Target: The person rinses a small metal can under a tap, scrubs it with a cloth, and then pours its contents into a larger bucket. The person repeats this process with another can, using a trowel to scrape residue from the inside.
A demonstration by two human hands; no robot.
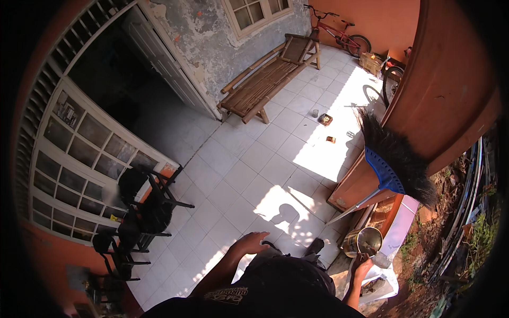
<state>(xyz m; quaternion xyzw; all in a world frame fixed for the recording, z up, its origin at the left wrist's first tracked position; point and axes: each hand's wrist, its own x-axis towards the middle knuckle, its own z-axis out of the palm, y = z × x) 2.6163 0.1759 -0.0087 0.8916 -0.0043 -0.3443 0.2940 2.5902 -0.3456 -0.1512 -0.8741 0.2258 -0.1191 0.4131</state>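
My left hand (253,243) hovers over the white tile floor (238,179) in front of my left leg, its fingers apart with nothing in them. To my right, my right hand (362,264) grips the rim of a gold-coloured metal can (352,243). The can is tilted, its mouth turned towards me, and its contents are hard to make out. Just below that hand stands an open white sack (387,287) with dark, unclear matter inside. An upturned broom with a blue plastic head (382,171) and black bristles leans beyond the can.
A bamboo bench (264,85) lies along the peeling wall. A glass (315,113), an ashtray (325,119) and a small box (331,139) rest on the tiles. Black chairs (153,206) stand at left by a paned door. A red bicycle (338,33) leans far back. Soil borders the right.
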